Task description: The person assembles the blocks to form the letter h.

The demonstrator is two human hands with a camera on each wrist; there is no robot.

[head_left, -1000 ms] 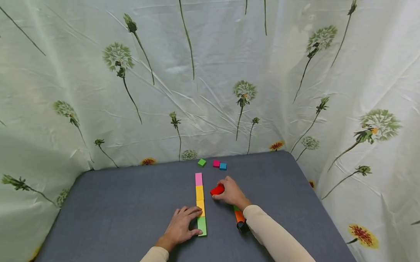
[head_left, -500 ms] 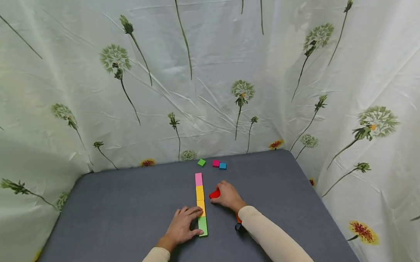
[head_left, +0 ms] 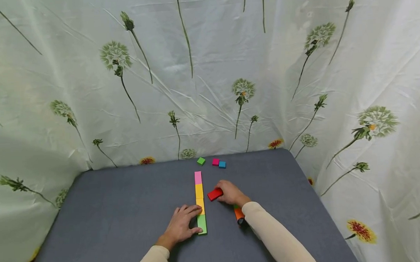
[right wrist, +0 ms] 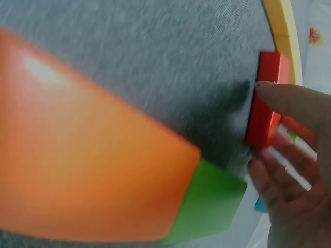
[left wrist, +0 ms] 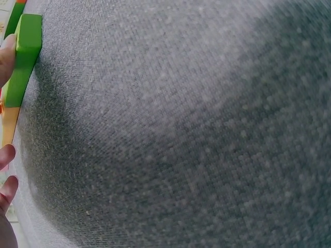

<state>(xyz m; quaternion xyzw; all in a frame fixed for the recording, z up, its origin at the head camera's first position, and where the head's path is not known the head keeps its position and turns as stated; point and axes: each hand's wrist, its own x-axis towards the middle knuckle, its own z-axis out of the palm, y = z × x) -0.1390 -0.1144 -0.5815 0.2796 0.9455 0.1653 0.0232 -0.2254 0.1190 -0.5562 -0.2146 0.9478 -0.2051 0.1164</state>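
A straight row of flat blocks runs away from me in the head view: a light green block [head_left: 202,226], two yellow blocks [head_left: 199,191] and a pink block [head_left: 198,177] at the far end. My left hand [head_left: 180,223] rests along the row's left side, its thumb against the green block [left wrist: 28,36] and its fingertips at the nearer yellow block. Just right of the row, my right hand [head_left: 230,192] pinches a red block [head_left: 214,194], which lies at a slant. In the right wrist view, the thumb presses the red block [right wrist: 262,126] near its top.
Under my right forearm lie an orange block [head_left: 238,213] and a green block [right wrist: 212,201] end to end. Toward the back of the grey table [head_left: 129,203] are a small green block [head_left: 201,161], a magenta block [head_left: 215,162] and a blue block [head_left: 222,165]. A flowered curtain [head_left: 209,108] hangs behind.
My right hand has shifted slightly left with the red block, bringing it closer to the row, and more of the block's top now shows. The left hand has stayed at the row.
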